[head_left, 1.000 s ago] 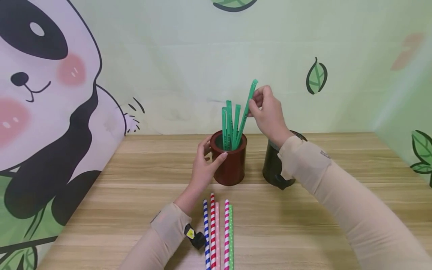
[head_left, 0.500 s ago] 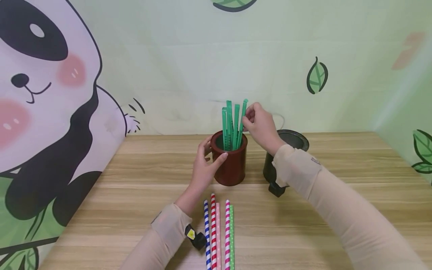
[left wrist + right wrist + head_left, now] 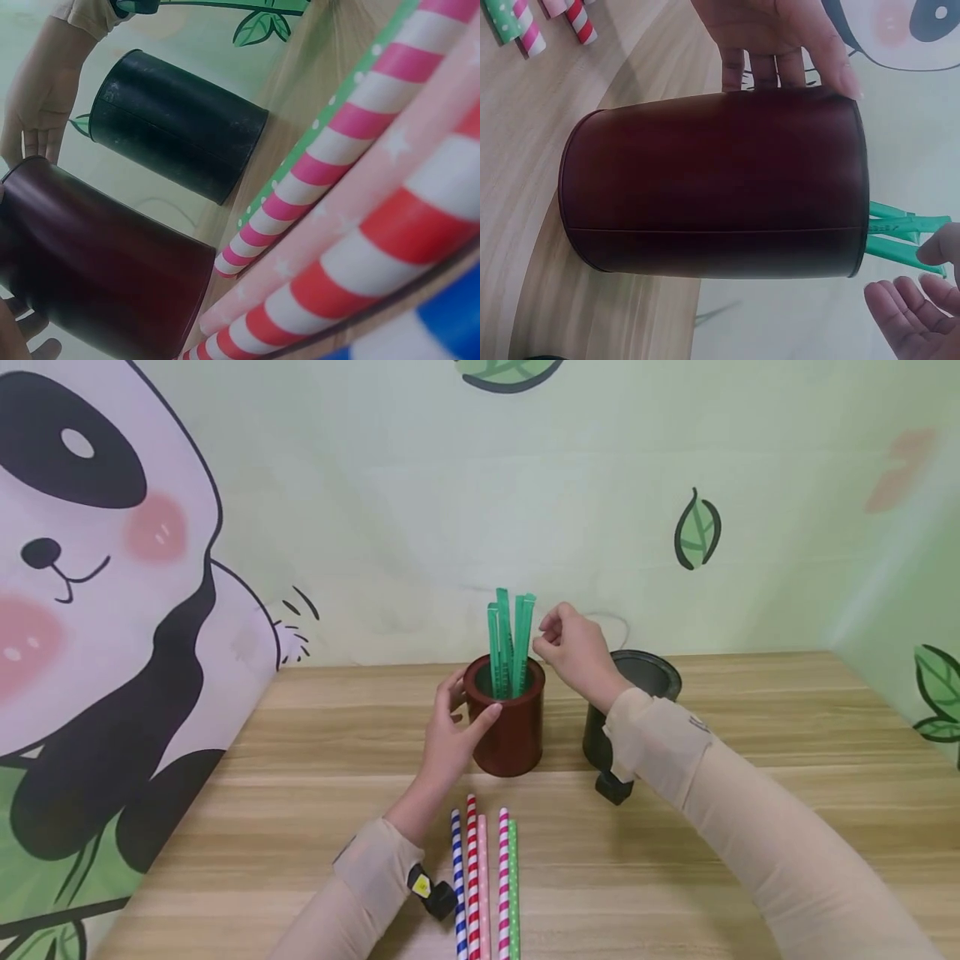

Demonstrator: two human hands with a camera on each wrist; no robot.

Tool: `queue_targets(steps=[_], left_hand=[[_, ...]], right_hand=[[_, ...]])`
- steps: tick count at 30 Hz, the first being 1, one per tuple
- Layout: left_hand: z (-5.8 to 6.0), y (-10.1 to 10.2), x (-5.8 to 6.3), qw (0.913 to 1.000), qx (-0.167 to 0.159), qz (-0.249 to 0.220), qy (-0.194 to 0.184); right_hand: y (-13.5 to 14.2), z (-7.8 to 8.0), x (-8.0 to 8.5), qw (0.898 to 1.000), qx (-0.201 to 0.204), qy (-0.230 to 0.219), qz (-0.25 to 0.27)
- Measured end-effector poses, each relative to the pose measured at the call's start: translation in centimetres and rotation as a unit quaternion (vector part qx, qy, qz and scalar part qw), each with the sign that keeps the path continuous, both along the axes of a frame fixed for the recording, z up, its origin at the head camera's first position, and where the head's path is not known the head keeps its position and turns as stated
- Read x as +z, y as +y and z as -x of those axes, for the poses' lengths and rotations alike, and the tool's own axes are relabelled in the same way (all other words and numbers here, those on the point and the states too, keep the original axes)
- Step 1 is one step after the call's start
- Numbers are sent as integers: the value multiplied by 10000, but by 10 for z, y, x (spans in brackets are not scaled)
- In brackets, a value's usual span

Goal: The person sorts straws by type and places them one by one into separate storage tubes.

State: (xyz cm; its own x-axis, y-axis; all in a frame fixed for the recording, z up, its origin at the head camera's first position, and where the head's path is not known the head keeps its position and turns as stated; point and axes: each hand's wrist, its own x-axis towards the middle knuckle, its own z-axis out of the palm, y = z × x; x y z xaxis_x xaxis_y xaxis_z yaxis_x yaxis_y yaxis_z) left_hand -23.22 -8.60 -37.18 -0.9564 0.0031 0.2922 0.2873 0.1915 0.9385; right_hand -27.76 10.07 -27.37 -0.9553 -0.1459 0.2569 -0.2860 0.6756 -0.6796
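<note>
A dark red cylindrical pen holder [image 3: 507, 739] stands upright on the table, with several slim green printed wrapped straws [image 3: 521, 639] leaning inside it. My left hand [image 3: 452, 731] grips it from the left, thumb near the front rim and fingers round the side. Just right of the straw tops is my right hand [image 3: 577, 647], its fingers loosely bent and holding nothing. In the right wrist view, the fingertips of that hand [image 3: 922, 300] are close to the green straws [image 3: 907, 232] above the holder's mouth [image 3: 861, 187].
A black cylindrical holder [image 3: 596, 739] stands to the right, partly behind my right forearm. Striped and dotted paper straws [image 3: 472, 877] lie in a row on the wooden table [image 3: 300, 793], beside my left wrist. A panda-printed wall [image 3: 420, 527] rises behind.
My right hand has lowered a green straw into the dark red holder and let go of it. It now sits among the others. The left hand keeps its grip.
</note>
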Motion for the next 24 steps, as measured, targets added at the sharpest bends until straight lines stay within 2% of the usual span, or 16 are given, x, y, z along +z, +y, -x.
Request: queue_targets(steps=[8, 14, 19, 24], left_hand=[[1, 0, 2, 10000, 26, 75, -10], [-3, 1, 9, 9995, 66, 178, 270], [-9, 2, 20, 9983, 144, 188, 527], [-21, 5, 28, 9970, 306, 330, 629]], right_hand=[[9, -8, 5, 9999, 126, 25, 12], [16, -22, 12, 9992, 389, 125, 50], [27, -37, 20, 9979, 502, 396, -59], [44, -52, 25, 9961, 545, 531, -441]])
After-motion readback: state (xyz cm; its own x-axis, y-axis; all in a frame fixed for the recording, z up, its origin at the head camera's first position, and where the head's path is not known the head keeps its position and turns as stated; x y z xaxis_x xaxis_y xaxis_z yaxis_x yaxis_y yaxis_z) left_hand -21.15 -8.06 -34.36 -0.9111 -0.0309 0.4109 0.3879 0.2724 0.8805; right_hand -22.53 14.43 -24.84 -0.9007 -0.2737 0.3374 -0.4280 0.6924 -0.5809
